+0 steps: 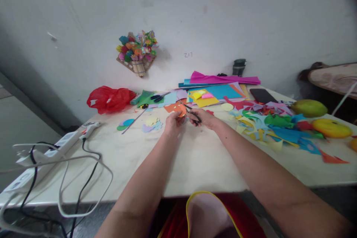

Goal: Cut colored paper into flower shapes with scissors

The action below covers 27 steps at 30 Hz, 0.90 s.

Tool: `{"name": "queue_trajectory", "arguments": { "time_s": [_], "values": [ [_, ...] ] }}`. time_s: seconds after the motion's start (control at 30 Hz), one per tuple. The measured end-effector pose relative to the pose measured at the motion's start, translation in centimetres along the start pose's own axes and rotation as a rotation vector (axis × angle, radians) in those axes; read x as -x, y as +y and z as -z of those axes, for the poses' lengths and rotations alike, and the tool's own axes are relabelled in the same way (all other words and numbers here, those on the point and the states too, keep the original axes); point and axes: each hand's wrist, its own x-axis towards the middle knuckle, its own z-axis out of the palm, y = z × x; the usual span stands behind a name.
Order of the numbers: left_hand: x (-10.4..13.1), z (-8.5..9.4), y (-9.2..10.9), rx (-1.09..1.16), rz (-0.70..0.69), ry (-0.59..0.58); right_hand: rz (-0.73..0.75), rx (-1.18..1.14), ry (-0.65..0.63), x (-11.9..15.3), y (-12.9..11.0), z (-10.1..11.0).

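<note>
Near the middle of the table, my left hand pinches a piece of orange paper with pieces cut out of its edge. My right hand is closed round the handles of black-handled scissors. Their blades point up and left, right at the paper; whether they touch it I cannot tell. Left of my hands lie cut pastel paper shapes and a blue paper circle overlapping a green one. Just past my right hand is a small red paper shape.
Paper scraps, mangoes and a phone lie at the right. Coloured sheets are stacked at the back. A second pair of scissors and a red plastic bag lie back left. Power strips with cables occupy the left edge.
</note>
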Motion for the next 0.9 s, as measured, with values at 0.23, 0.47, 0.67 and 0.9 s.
{"name": "queue_trajectory", "arguments": {
  "time_s": [0.23,0.47,0.67,0.9],
  "values": [
    [0.06,-0.18,-0.31,-0.006,-0.019,0.032,-0.015,-0.014,0.026,-0.06,0.04,-0.17],
    [0.03,-0.29,-0.57,-0.028,-0.042,0.061,-0.036,-0.013,0.066,-0.2,0.32,-0.27],
    [-0.14,-0.22,-0.85,-0.024,-0.066,0.07,-0.019,-0.048,0.065,-0.47,0.69,-0.29],
    [0.0,-0.22,-0.94,-0.017,-0.062,0.051,-0.05,-0.06,0.09,-0.49,0.56,-0.63]
  ]
}}
